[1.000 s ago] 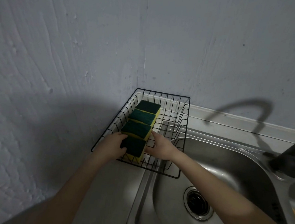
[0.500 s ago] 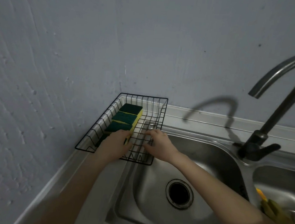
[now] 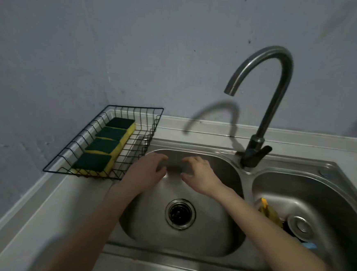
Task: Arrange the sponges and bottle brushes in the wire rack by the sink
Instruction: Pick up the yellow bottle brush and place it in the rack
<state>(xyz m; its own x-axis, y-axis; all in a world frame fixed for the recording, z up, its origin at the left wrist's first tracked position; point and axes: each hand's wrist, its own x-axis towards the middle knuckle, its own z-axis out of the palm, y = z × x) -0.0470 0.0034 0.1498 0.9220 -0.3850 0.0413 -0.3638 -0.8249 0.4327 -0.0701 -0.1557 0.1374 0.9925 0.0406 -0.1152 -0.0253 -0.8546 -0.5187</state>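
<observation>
A black wire rack (image 3: 153,120) sits on the steel counter in the left corner, by the wall. Several green-topped yellow sponges (image 3: 106,145) lie in a row along its left side; the right side of the rack holds nothing. My left hand (image 3: 147,168) hovers over the left sink basin, just right of the rack's near corner, fingers apart and empty. My right hand (image 3: 198,173) is beside it over the same basin, also empty with fingers spread. Yellow and blue items (image 3: 272,213), partly hidden by my right forearm, lie in the right basin; whether they are brushes I cannot tell.
A double steel sink (image 3: 224,160) fills the middle and right, with a round drain (image 3: 180,213) in the left basin and a plugged drain (image 3: 299,227) in the right. A dark curved faucet (image 3: 267,112) stands between the basins. The grey wall is close behind.
Both hands let go of the nearest sponge and the rack and drew back right over the left basin. The view swung right, showing the faucet and right basin.
</observation>
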